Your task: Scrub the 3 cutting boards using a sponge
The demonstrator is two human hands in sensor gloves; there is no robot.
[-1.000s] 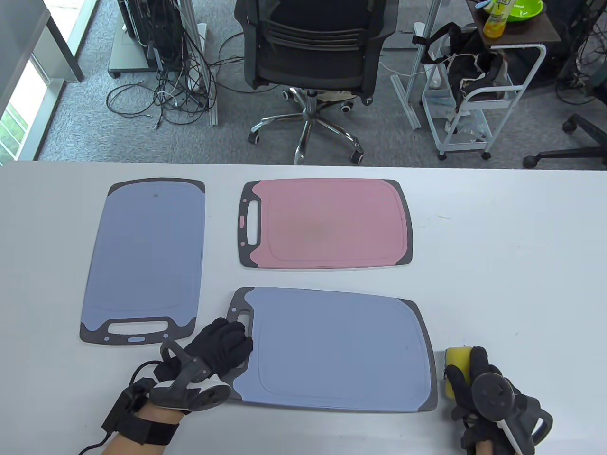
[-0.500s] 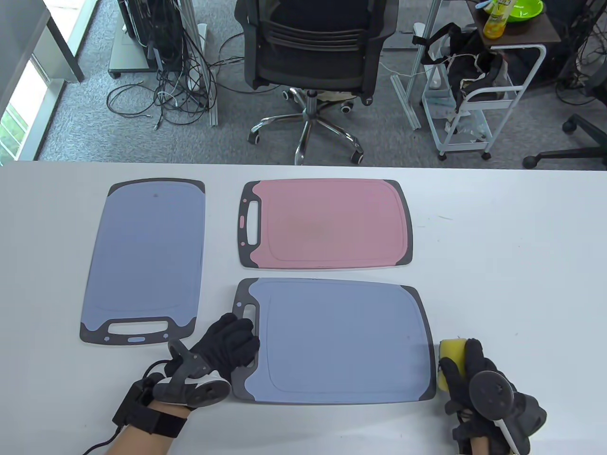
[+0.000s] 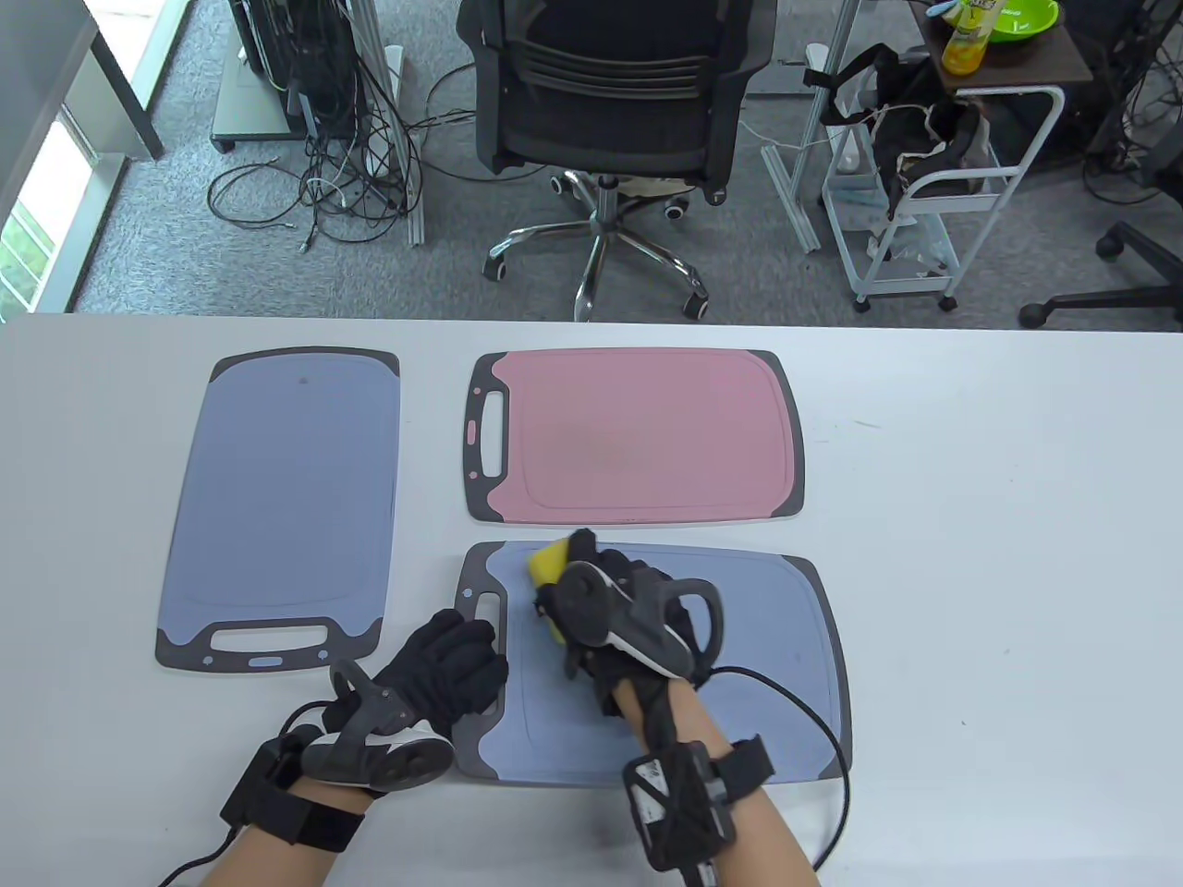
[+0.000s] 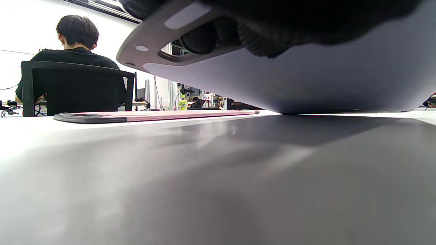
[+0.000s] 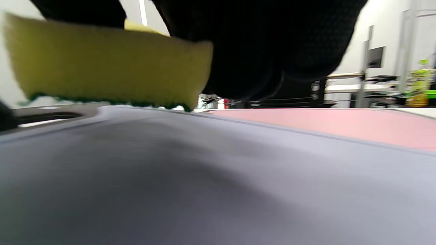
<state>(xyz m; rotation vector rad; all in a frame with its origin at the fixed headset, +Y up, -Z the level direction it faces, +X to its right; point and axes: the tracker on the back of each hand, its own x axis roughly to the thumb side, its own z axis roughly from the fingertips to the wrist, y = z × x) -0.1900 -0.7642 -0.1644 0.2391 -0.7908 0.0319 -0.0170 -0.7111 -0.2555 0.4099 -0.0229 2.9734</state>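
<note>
Sponge (image 3: pixel 547 561) shows from above only as a yellow corner poking out past the right hand (image 3: pixel 610 610); the right wrist view shows its full yellow side and dark green underside (image 5: pixel 102 75), set on the near blue cutting board (image 5: pixel 218 177) close to that board's handle slot, with the pink cutting board (image 5: pixel 327 124) just beyond. The right hand's fingers are curled over the sponge, holding it. The left wrist view, from counter level, shows the near blue board's handle end (image 4: pixel 272 78) tipped up off the counter (image 4: pixel 170 177), with gloved fingers (image 4: pixel 201 41) visible through the slot. From above, the left hand (image 3: pixel 444 670) grips that handle end near the counter's front edge. A second blue cutting board (image 3: pixel 286 499) lies toward the counter's left edge, and the pink board (image 3: pixel 638 434) sits nearer the back edge. Behind the counter stands an office chair (image 3: pixel 615 92); a person (image 4: pixel 73 44) sits with their back turned.
</note>
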